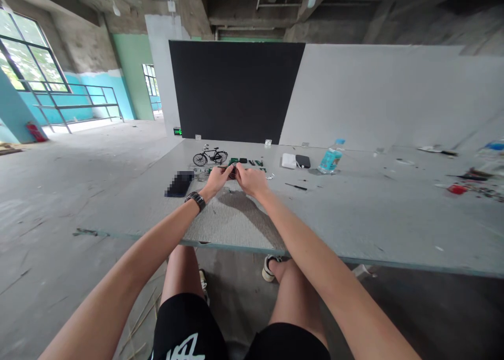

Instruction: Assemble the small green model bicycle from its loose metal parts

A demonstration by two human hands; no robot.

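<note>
Close together over the table, my left hand (pixel 219 178) and my right hand (pixel 251 179) pinch a small dark model bicycle wheel (pixel 233 172) between them. Its rim shows at the fingertips; the rest is covered by my fingers. A black model bicycle (pixel 210 156) stands upright just behind and left of my left hand. Beyond my fingers lie small green and black parts (pixel 243 161). Some little silver pieces (pixel 270 177) rest to the right of my right hand. On my left wrist is a dark watch (pixel 196 200).
A dark phone (pixel 179 184) lies left of my hands. To the right are a thin black screwdriver (pixel 296 186), a white case (pixel 289 161), a dark square case (pixel 303 161) and a bottle with blue liquid (pixel 331 158). A black panel (pixel 238 92) stands behind the table (pixel 354 218).
</note>
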